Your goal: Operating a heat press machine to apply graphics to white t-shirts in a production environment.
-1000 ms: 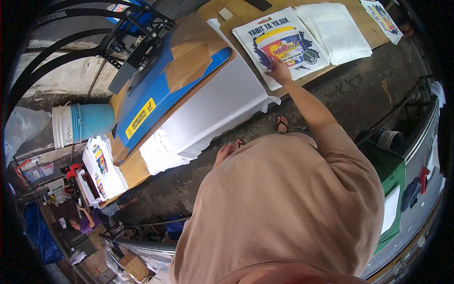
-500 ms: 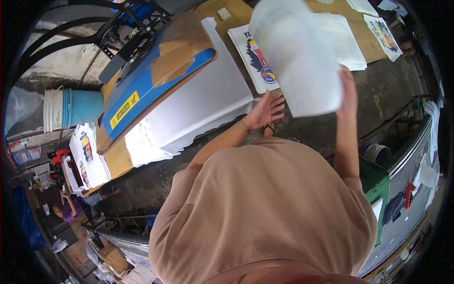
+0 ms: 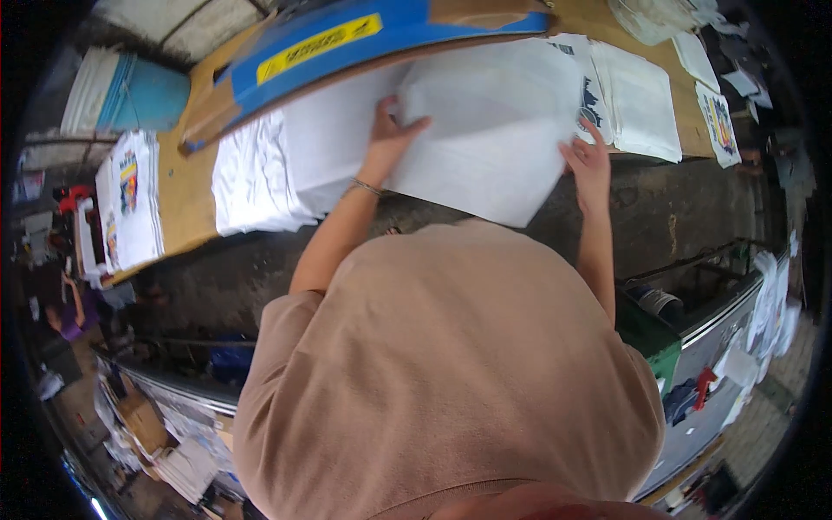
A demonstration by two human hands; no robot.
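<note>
A large white sheet [image 3: 477,156] lies before me, its left part over the white cloth on the blue press's [image 3: 338,26] lower bed, its near corner hanging past the table edge. My left hand [image 3: 390,130] grips the sheet's left side, fingers curled, just below the brown-edged upper plate. At the right side of the sheet my right hand [image 3: 586,152] has its fingers apart, touching or very near the edge. Right of it are a partly covered printed sheet [image 3: 591,100] and a pile of blank white sheets [image 3: 637,104].
Folded white fabric [image 3: 256,173] and printed stacks [image 3: 130,199] lie along the tan table [image 3: 186,217] to the left; blue and white buckets [image 3: 143,95] stand behind. A railed counter [image 3: 702,347] with cloths runs behind me. Another person [image 3: 74,316] is at the far left.
The white sheet, lifted in my right hand earlier, has moved left and down onto the press area. My left hand has come up onto it. The view has turned toward the press.
</note>
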